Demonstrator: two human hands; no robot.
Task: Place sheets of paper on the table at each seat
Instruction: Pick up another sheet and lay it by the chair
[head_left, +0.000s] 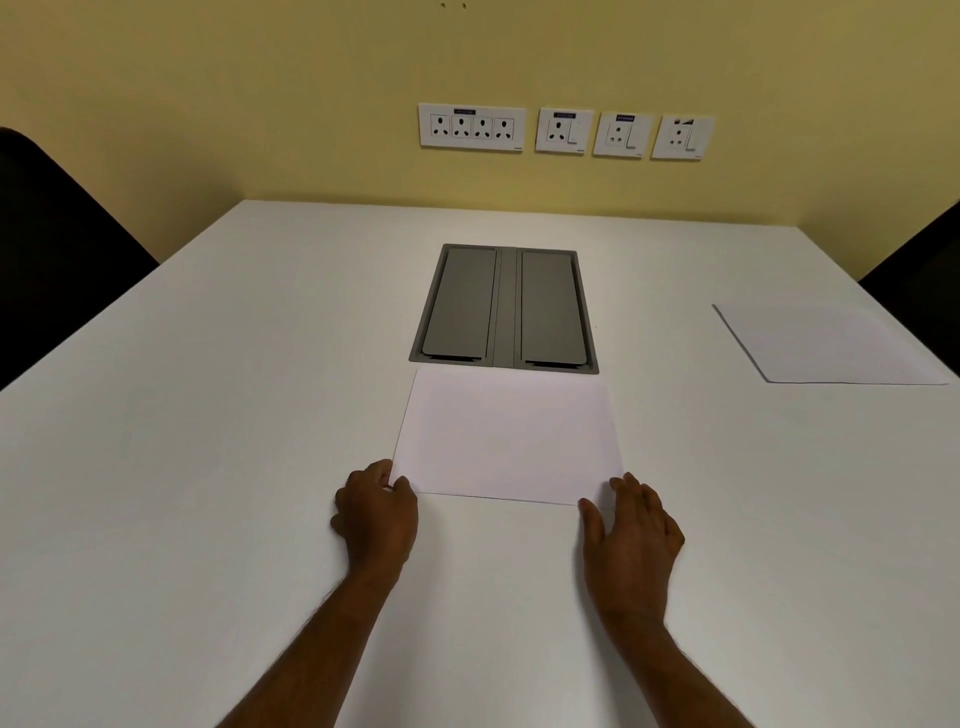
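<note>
A white sheet of paper (508, 436) lies flat on the white table (208, 415), just in front of the grey cable box. My left hand (376, 514) pinches the sheet's near left corner between thumb and fingers. My right hand (631, 530) rests flat at the near right corner, fingers spread, fingertips touching the paper's edge. A second white sheet (831, 345) lies flat at the table's right side, in front of a dark chair.
A grey two-lid cable box (505, 309) is set into the table's middle. Dark chairs stand at the left (57, 249) and at the right (919, 280). White socket plates (563, 132) line the yellow wall behind the table's far edge.
</note>
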